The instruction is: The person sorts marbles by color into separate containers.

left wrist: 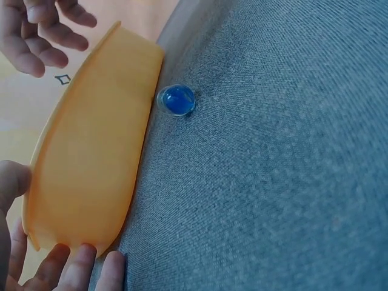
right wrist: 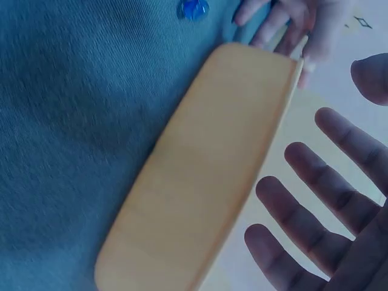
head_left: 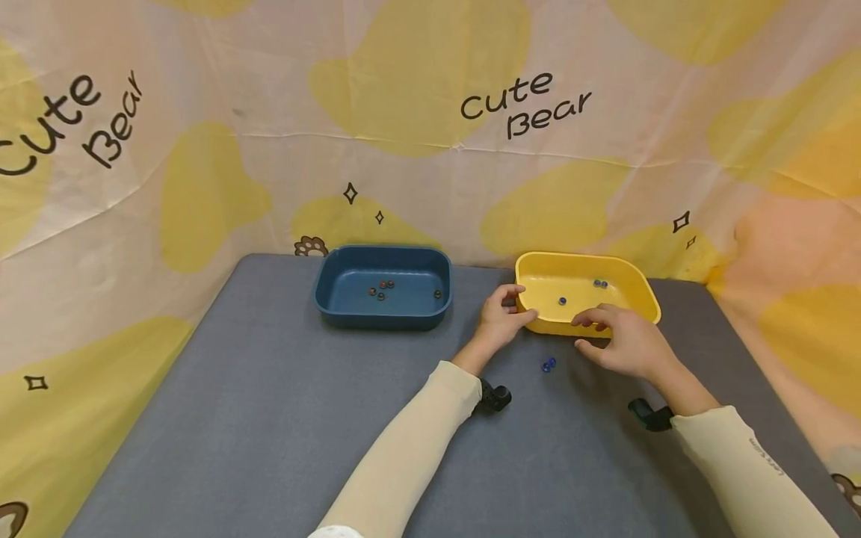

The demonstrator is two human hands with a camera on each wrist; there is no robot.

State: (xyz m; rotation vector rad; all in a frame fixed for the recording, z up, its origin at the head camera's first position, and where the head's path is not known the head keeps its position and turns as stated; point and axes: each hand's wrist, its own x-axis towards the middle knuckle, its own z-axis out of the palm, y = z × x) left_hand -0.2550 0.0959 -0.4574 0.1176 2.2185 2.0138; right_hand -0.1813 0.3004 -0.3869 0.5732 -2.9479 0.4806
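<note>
My left hand (head_left: 498, 326) grips the left end of a yellow plastic tub (head_left: 558, 329), thumb at the rim and fingers round the end wall. My right hand (head_left: 631, 342) hovers by the tub's front rim, its fingers spread and holding nothing. In the right wrist view a gap shows between those fingers (right wrist: 315, 224) and the tub wall (right wrist: 200, 163). Three blue marbles (head_left: 562, 301) lie inside the tub. On the table just in front of it is a small cluster of blue marbles (head_left: 548, 366), and the left wrist view shows a blue marble (left wrist: 177, 100) close up.
To the left stands a dark blue tub (head_left: 383, 323) with several brownish marbles (head_left: 381, 297) in it. Both tubs are on a grey cloth-covered table (head_left: 269, 418), near its back edge. A printed fabric backdrop (head_left: 417, 172) hangs behind and at the sides.
</note>
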